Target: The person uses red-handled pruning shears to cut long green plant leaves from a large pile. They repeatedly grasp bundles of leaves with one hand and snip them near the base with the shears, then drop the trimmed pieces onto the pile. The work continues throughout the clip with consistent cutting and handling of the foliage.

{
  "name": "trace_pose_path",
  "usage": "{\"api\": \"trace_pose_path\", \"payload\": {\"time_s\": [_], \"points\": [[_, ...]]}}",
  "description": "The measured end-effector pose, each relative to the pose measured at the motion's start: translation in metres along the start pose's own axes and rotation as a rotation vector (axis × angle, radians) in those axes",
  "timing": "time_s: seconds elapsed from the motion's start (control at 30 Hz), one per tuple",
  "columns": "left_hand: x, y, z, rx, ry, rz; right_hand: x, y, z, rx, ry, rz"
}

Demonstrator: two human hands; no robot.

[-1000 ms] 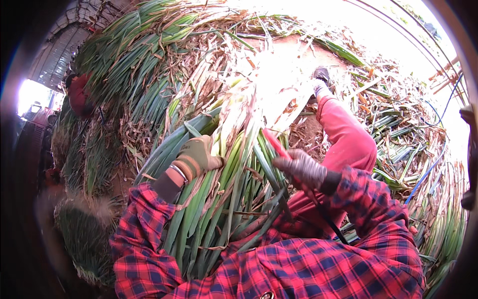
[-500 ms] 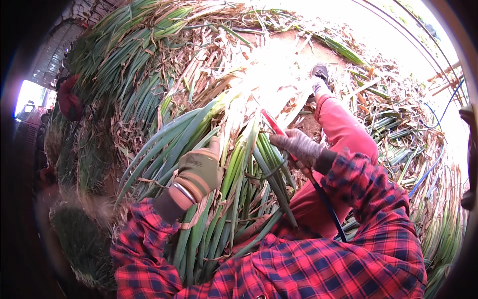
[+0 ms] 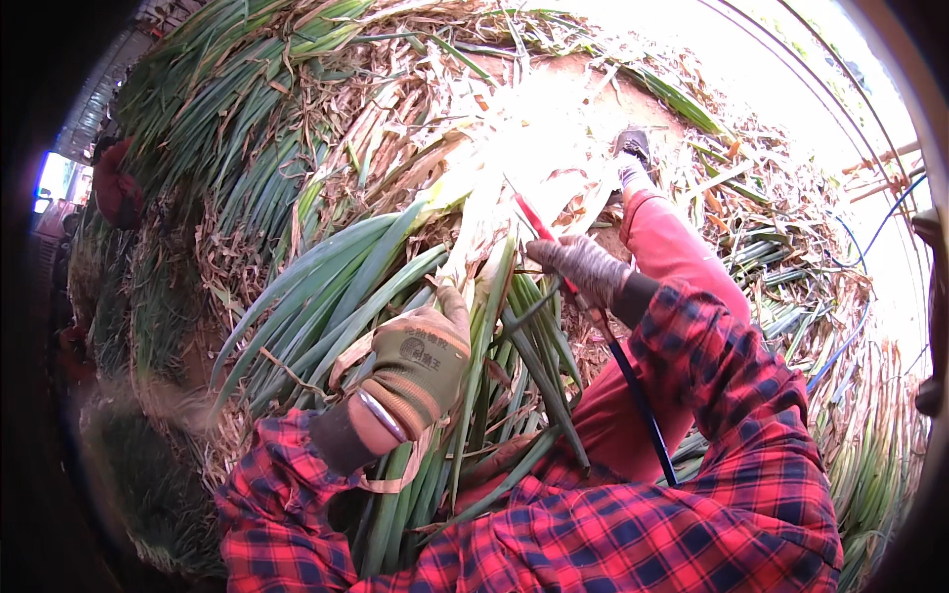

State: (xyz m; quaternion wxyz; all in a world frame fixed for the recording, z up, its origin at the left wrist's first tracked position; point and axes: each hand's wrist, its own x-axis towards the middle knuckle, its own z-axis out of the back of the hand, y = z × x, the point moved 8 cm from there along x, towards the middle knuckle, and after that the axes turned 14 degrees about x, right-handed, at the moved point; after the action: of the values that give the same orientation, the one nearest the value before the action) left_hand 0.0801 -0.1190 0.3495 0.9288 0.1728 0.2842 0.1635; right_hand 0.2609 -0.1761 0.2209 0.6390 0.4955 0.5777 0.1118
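Observation:
Long green onions (image 3: 371,262) with green leaves lie in front of me and across my lap. My left hand (image 3: 420,361), in a green and tan glove, is closed over their stalks, with the thumb side near the pale, dry-skinned part; its fingertips are partly hidden. Closed round a thin red wand (image 3: 534,219) is my gloved right hand (image 3: 585,270), right of the onions. The wand's tip points up and left at the pale stems, and a black hose (image 3: 643,410) trails from it toward my lap. Glare washes out the root ends.
Heaps of green onions (image 3: 247,178) spread at the upper left, with more bundles (image 3: 880,445) at right. Dry husks (image 3: 395,128) litter the ground. My outstretched leg (image 3: 682,242) lies right of centre. A blue line (image 3: 840,354) and metal hoops run along the right.
My left hand has shifted right and slightly up along the onion stalks, turning its back more into view. My right hand and the wand have moved slightly left and up.

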Motion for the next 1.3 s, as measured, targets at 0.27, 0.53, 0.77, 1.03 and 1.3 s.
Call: {"api": "trace_pose_path", "payload": {"time_s": [0.27, 0.53, 0.77, 1.03, 1.3], "points": [[0.007, 0.015, 0.011, -0.330, -0.169, -0.145, 0.034, 0.024, 0.012, 0.032, -0.122, 0.009], [0.108, 0.122, -0.046, -0.409, -0.237, 0.222, 0.055, 0.017, 0.011, 0.016, -0.074, 0.095], [0.116, 0.120, -0.107, -0.575, -0.018, -0.025, 0.044, 0.022, -0.013, 0.027, 0.010, 0.012], [0.220, 0.223, -0.196, -0.669, -0.505, 0.430, 0.039, 0.027, -0.035, 0.086, 0.068, -0.021], [0.273, 0.158, -0.295, -0.896, -0.134, 0.142, 0.037, 0.031, -0.035, 0.012, 0.062, -0.023]]}}
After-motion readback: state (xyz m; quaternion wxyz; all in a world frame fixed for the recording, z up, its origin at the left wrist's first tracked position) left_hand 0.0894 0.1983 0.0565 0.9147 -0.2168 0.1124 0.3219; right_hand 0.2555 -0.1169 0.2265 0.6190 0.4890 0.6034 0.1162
